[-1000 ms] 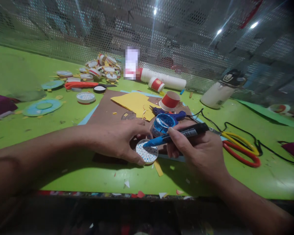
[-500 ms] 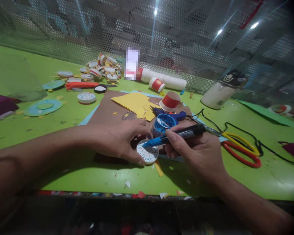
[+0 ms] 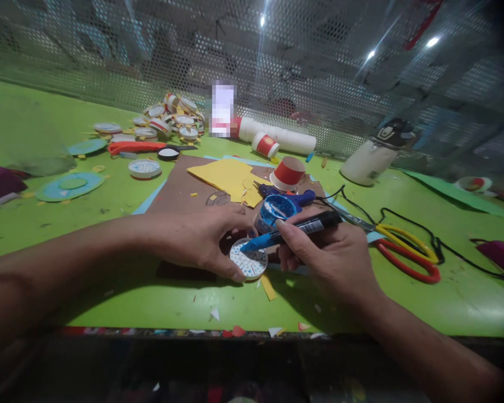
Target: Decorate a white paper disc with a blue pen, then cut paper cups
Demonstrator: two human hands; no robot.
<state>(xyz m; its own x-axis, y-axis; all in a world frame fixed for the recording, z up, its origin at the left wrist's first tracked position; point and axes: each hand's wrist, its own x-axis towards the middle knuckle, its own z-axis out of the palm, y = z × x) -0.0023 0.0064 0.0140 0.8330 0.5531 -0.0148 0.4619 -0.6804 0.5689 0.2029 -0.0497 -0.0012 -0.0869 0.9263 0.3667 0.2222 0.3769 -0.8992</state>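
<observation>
Scraps (image 3: 237, 331) of paper dot the near edge of a green table (image 3: 151, 305), where a strip of open surface runs below the fingers of two bare hands. More open room lies left of the left fingers, while scissors (image 3: 407, 266) and a black cord lie to the right of the right fingers.

The left hand (image 3: 197, 238) curves its fingers and thumb around the rim of a round white piece (image 3: 248, 260) speckled with blue. The right hand (image 3: 336, 252) pinches a blue-and-black marker (image 3: 292, 230) between thumb and fingers, its blue tip at the patterned face.

Just beyond the right fingertips stands an open jar (image 3: 273, 212), coated blue inside with a whitish patch. Farther off, an upended red-and-white cup (image 3: 288, 172) sits near a second cup (image 3: 265, 145) on its side, and a white bottle (image 3: 367, 161) with a black top has contents hidden from view.
</observation>
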